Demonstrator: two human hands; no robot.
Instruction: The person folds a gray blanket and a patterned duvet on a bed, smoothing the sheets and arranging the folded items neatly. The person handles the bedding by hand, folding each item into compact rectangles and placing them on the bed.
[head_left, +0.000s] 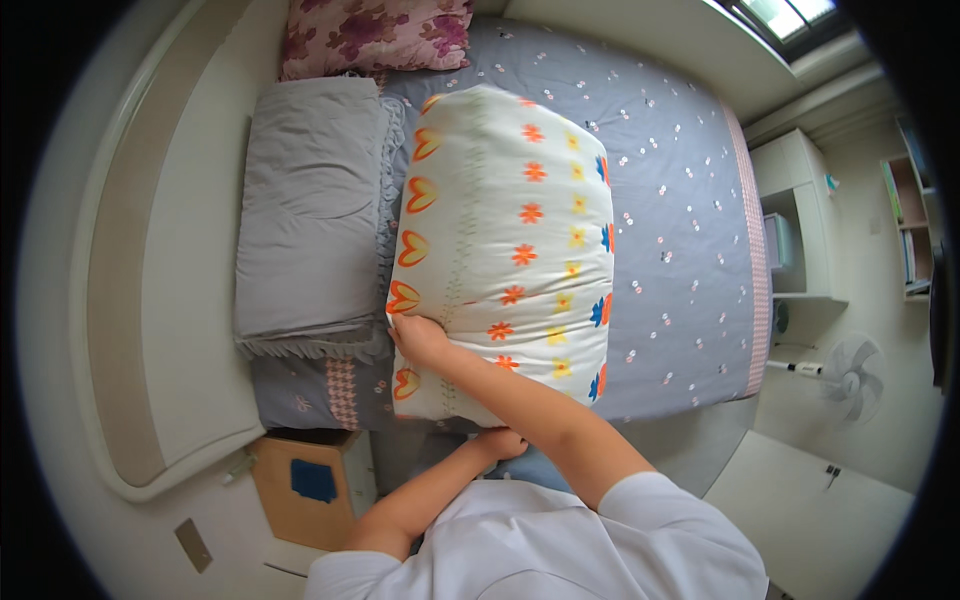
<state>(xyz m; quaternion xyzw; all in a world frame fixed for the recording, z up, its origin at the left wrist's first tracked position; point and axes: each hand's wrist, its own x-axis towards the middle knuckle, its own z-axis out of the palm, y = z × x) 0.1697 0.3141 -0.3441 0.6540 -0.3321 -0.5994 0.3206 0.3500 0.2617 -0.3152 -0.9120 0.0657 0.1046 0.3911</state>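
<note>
A folded white quilt (487, 247) printed with orange hearts and colourful flowers lies across the bed. My right hand (421, 341) reaches over to its left edge, the fingers closed on the fabric near an orange heart. Below the quilt's near edge is my left hand (504, 444), fingers curled and partly hidden; whether it grips cloth cannot be told. Left of the quilt, a folded grey bedding piece (311, 202) with ruffled edges rests by the headboard. A pink floral pillow (375, 34) lies at the far left of the bed.
The bed's grey flowered sheet (675, 225) extends right to a pink checked border. A padded headboard (195, 262) stands left, a wooden bedside cabinet (300, 487) at lower left. To the right are a white fan (853, 379), shelves (911, 225) and a white surface (802, 502).
</note>
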